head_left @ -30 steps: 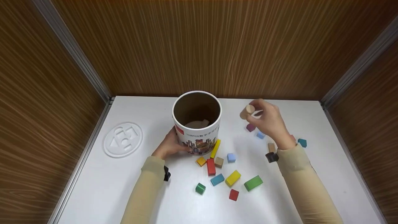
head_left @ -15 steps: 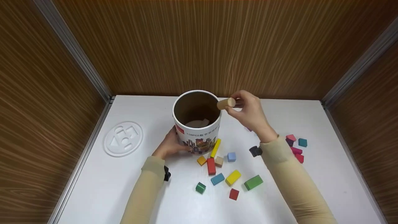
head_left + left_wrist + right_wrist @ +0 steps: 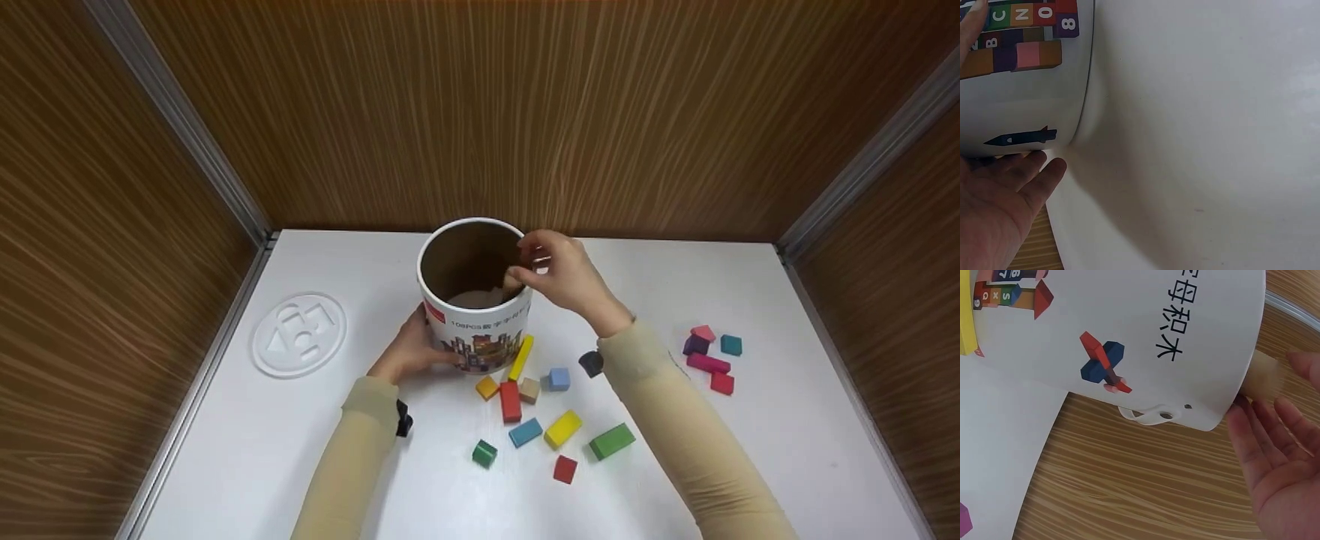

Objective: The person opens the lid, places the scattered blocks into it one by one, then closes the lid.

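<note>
A white printed block bucket stands upright at the back of the table, its mouth facing up. My left hand grips its lower left side, thumb in front and fingers round the far side. Over the bucket's right rim reaches my right hand, fingertips at the mouth. A plain wooden cylinder block, blurred, is at the rim beside those fingertips; the thumb stands a little apart from it in the right wrist view. Some pale wooden pieces lie inside the bucket.
A white round lid with shaped holes lies at the left. Several coloured blocks, including a green block and a red block, are spread before the bucket. A magenta block lies in a cluster at right. Wood-grain walls enclose the table.
My right hand has carried the wooden cylinder left to the bucket's rim, and its thumb has come away from it. The left hand and bucket have stayed in place.
</note>
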{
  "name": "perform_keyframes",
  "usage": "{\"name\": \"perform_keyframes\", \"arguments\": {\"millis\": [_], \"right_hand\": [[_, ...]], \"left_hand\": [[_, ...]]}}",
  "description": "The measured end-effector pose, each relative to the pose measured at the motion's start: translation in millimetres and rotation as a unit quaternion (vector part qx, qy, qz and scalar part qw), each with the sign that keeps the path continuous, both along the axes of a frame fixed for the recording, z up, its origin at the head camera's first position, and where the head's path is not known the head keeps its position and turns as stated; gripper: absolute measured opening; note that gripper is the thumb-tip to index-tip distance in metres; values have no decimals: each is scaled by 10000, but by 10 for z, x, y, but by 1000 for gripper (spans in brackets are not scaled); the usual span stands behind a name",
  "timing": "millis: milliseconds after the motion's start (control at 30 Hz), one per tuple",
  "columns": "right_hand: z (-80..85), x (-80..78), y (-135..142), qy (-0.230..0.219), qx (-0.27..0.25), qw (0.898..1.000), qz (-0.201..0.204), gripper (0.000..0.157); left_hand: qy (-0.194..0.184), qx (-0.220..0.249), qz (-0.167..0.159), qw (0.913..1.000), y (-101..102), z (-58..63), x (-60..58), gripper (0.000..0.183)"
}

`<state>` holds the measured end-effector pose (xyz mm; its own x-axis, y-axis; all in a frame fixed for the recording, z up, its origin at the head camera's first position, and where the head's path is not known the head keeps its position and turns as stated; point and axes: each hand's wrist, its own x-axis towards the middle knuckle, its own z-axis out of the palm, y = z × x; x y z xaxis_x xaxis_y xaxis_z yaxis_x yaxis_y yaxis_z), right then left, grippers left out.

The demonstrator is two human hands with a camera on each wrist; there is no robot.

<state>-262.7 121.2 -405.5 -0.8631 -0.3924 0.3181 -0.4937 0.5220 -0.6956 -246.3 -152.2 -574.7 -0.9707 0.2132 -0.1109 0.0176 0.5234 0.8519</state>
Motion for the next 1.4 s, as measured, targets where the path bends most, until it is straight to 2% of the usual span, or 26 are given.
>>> {"name": "perform_keyframes", "arguments": {"millis": [200, 400, 600, 767, 933, 1167, 1400], "right_hand": [[11, 50, 118, 134, 269, 9994, -163, 33], [-64, 118, 346, 68, 247, 9990, -363, 31], [-262, 201, 584, -404, 406, 9971, -508, 32], [-482, 253, 725, -975, 721, 9911, -548, 35], [-736, 268, 770, -1468, 1336, 9792, -426, 33], [-1100, 335, 688, -2090, 2159, 9533, -293, 37], [-1272, 340, 579, -2409, 2742, 9309, -152, 45]], "left_hand": [[27, -24, 3, 10000, 1, 3, -3, 131], [185, 269, -61, 9994, -25, 0, -1, 136], [420, 702, -161, 9965, -21, -9, -5, 142], [515, 784, -62, 9956, -5, 3, -3, 141], [450, 696, 86, 9965, 7, 28, -6, 138], [397, 778, 352, 9956, 79, 36, -6, 133], [476, 781, 557, 9942, 171, 30, -11, 133]]}}
